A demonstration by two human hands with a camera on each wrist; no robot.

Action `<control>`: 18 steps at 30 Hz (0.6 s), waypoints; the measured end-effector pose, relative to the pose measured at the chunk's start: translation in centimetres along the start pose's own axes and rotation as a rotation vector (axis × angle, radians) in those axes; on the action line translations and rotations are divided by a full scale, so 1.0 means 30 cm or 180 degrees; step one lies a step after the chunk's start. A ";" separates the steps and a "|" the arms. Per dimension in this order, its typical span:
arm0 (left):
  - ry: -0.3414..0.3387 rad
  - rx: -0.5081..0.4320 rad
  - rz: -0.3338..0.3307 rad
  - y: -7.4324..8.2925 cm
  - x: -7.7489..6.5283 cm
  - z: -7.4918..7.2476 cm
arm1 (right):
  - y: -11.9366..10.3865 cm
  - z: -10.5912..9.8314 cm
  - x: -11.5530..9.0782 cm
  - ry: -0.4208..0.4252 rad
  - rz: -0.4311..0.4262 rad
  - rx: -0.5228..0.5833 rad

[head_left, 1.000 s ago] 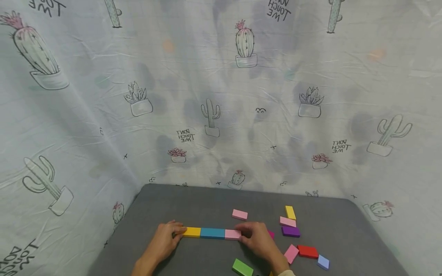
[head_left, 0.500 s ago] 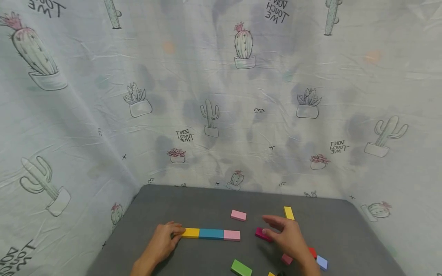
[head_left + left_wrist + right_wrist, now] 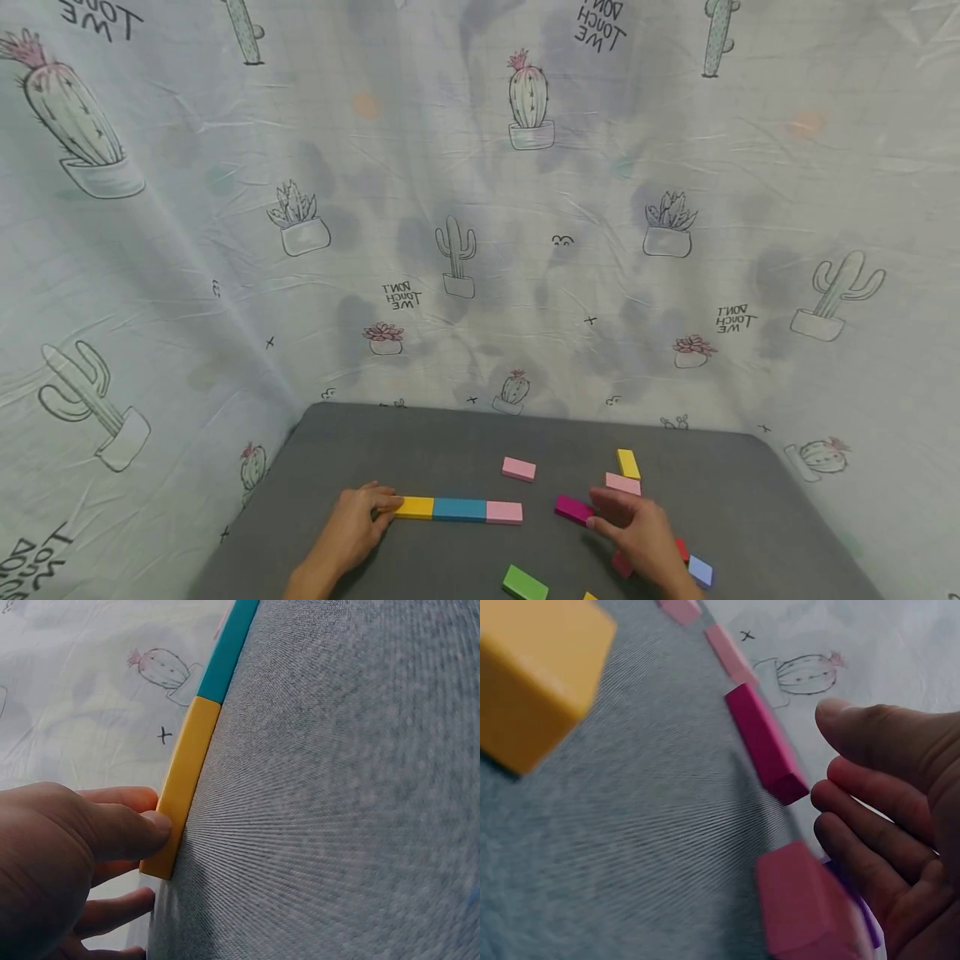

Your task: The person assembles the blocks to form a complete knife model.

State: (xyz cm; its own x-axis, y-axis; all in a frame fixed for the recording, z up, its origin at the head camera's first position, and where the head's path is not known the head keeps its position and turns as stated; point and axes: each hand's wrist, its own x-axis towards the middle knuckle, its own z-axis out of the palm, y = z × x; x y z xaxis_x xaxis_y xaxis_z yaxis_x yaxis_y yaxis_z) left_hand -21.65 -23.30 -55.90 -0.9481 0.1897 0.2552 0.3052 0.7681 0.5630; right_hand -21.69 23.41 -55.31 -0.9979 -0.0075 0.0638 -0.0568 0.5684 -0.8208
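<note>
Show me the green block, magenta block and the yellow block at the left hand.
Green block (image 3: 525, 582), head view: its top face.
Magenta block (image 3: 766, 742), right wrist view: midway along its length.
Yellow block (image 3: 189, 769), left wrist view: midway along its length.

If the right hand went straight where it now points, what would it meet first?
Most likely the magenta block, lying just ahead of the right hand, though depth is hard to judge.
</note>
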 end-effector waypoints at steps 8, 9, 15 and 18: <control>-0.0029 -0.0043 -0.0004 -0.002 0.001 -0.003 | 0.021 0.020 0.015 0.0043 0.0161 -0.0161; -0.0033 -0.0047 -0.0010 -0.003 0.000 -0.003 | 0.021 0.021 0.016 0.0052 0.0149 -0.0189; -0.0072 -0.0058 -0.0030 -0.002 -0.001 -0.005 | 0.021 0.030 0.022 0.0084 0.0104 -0.0324; -0.0082 -0.0069 -0.0025 0.000 0.000 -0.007 | 0.017 0.032 0.027 0.0065 0.0063 -0.0349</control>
State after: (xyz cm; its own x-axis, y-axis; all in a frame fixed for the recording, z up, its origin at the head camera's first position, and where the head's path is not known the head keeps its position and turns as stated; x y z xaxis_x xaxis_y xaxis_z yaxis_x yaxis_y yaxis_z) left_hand -21.62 -23.42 -55.73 -0.9524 0.1997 0.2304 0.2993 0.7563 0.5817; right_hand -22.57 22.92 -56.22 -0.9979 0.0208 0.0609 -0.0324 0.6549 -0.7550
